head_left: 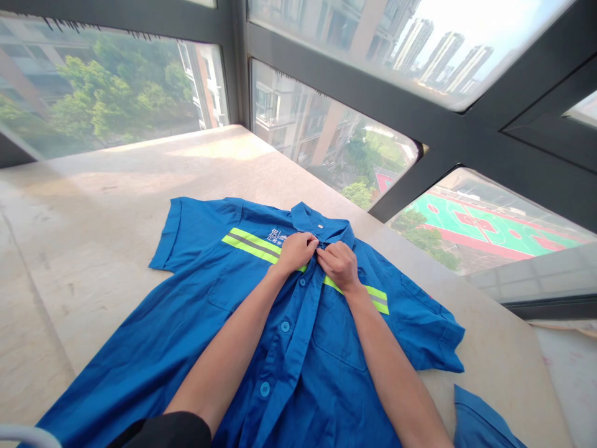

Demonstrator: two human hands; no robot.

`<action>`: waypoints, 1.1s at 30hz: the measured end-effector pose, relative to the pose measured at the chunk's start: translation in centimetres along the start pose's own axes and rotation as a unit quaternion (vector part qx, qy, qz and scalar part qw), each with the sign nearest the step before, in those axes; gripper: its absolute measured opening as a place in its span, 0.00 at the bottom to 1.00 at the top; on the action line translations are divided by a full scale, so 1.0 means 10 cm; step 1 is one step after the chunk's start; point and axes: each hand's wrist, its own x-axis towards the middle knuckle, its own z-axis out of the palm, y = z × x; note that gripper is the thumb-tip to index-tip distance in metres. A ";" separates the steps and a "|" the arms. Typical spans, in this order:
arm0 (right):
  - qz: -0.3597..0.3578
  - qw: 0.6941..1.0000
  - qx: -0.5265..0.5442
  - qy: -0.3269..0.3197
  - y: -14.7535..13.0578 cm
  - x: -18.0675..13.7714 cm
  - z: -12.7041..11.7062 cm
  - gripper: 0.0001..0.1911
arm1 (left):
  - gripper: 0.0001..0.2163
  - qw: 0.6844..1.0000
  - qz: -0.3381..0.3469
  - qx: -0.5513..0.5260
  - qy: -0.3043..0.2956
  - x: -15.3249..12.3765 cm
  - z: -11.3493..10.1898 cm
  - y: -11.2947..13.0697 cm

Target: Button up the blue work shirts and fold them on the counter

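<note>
A blue short-sleeved work shirt [186,323] lies spread face up, its collar [305,216] toward the window. Yellow-green and grey reflective bands [252,244] cross the chest, with white lettering above the left one. Just below the collar, my left hand [297,251] pinches the front edge of the shirt. Close beside it, my right hand [339,264] grips the other front edge, fingertips almost meeting the left ones. What exactly sits between the fingers is hidden. Farther down, the placket hangs open, and several blue buttons [285,326] show along it.
The shirt rests on a pale stone-like ledge [93,205]. Dark window frames [336,74] rise behind and to the right. Another piece of blue cloth [482,420] lies at the lower right. A white curved object [28,435] shows at the lower left corner.
</note>
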 end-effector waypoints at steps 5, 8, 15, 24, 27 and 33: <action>0.017 0.999 0.027 -0.019 0.00 -0.01 -0.02 0.14 | 0.11 0.999 0.006 0.002 -0.034 0.04 -0.02 -0.03; 0.042 0.998 0.050 -0.022 0.00 -0.02 -0.03 0.12 | 0.11 0.999 0.001 -0.002 -0.043 0.05 -0.03 -0.03; 0.085 0.996 0.039 -0.006 0.00 -0.03 0.00 0.10 | 0.12 0.999 -0.015 0.019 -0.049 0.05 -0.03 0.01; 0.128 0.992 -0.010 -0.019 -0.07 0.00 -0.02 0.11 | 0.12 0.998 -0.033 0.016 -0.045 0.05 -0.03 0.04; 0.150 0.988 -0.031 -0.020 -0.14 0.03 -0.01 0.10 | 0.13 0.998 -0.041 0.016 -0.047 0.05 -0.03 0.05; 0.186 0.981 -0.045 -0.010 -0.21 0.05 0.04 0.08 | 0.12 0.999 -0.044 -0.010 -0.017 0.04 0.01 0.06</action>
